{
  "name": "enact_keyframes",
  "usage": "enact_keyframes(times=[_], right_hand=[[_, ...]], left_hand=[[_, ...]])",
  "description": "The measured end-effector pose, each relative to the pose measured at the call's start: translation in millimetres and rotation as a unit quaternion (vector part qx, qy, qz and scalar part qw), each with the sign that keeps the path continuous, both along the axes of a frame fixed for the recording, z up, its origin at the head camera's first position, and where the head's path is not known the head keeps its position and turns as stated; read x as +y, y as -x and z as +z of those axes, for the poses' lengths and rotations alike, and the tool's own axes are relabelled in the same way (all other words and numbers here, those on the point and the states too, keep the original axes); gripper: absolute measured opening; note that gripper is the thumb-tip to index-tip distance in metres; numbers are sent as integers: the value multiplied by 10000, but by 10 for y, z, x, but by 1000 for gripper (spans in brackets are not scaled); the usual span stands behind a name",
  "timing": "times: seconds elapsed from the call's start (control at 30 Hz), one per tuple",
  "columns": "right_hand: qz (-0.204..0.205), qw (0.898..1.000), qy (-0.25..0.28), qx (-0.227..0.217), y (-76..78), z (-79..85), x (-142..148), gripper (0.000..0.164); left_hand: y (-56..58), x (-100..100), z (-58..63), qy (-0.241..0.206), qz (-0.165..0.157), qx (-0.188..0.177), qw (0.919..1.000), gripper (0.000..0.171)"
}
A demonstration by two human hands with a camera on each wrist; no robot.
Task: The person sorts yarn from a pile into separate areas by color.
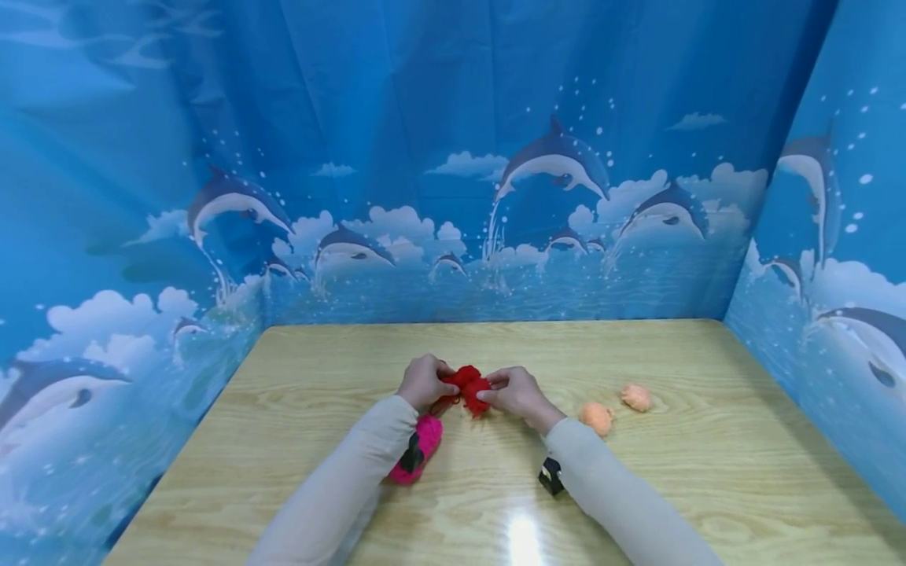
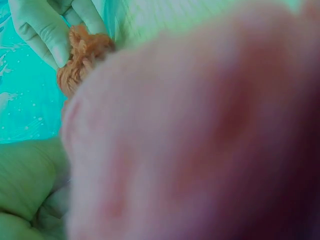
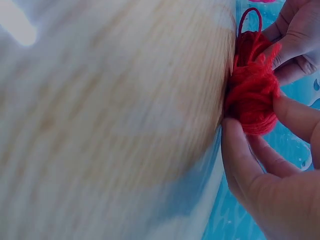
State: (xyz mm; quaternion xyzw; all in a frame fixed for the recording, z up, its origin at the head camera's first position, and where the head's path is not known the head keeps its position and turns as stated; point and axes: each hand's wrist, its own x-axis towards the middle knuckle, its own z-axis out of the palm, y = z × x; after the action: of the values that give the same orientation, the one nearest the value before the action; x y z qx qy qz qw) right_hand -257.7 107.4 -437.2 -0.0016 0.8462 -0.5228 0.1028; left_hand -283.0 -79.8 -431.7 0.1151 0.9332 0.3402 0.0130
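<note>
A small bundle of red yarn (image 1: 473, 385) is between both hands over the middle of the table. My left hand (image 1: 425, 383) pinches its left part between thumb and fingers. On the other side, my right hand (image 1: 520, 393) grips the rounded right part, thumb opposite fingers, as the right wrist view shows around the red yarn (image 3: 252, 102). A loop of strand stands up from the bundle there. Close beside my left wrist lies a bright pink yarn skein (image 1: 429, 434), partly covered by the black wrist camera. A blurred pink shape (image 2: 190, 130) hides most of the left wrist view.
Two peach yarn balls, one nearer (image 1: 597, 418) and one farther (image 1: 636, 398), lie right of my right hand. The wooden table (image 1: 318, 362) ends at a blue dolphin-print curtain (image 1: 425, 102) at the back and sides.
</note>
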Motion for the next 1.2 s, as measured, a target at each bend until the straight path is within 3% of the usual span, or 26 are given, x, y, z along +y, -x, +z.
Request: enact_keyframes(times=[0.53,0.87,1.2], right_hand=[[144,9985,-384,364,5,188,226,41],[76,9968,-703,371,13,362,609,46],[46,9940,-966,504,-82,446,1122,51]], left_hand=[[3,-4,1,117,-86,113,9998,24],[11,-6,-1,78,-53,44,9999,25],[-5,15,-2,57,-12,-141,9999,27]])
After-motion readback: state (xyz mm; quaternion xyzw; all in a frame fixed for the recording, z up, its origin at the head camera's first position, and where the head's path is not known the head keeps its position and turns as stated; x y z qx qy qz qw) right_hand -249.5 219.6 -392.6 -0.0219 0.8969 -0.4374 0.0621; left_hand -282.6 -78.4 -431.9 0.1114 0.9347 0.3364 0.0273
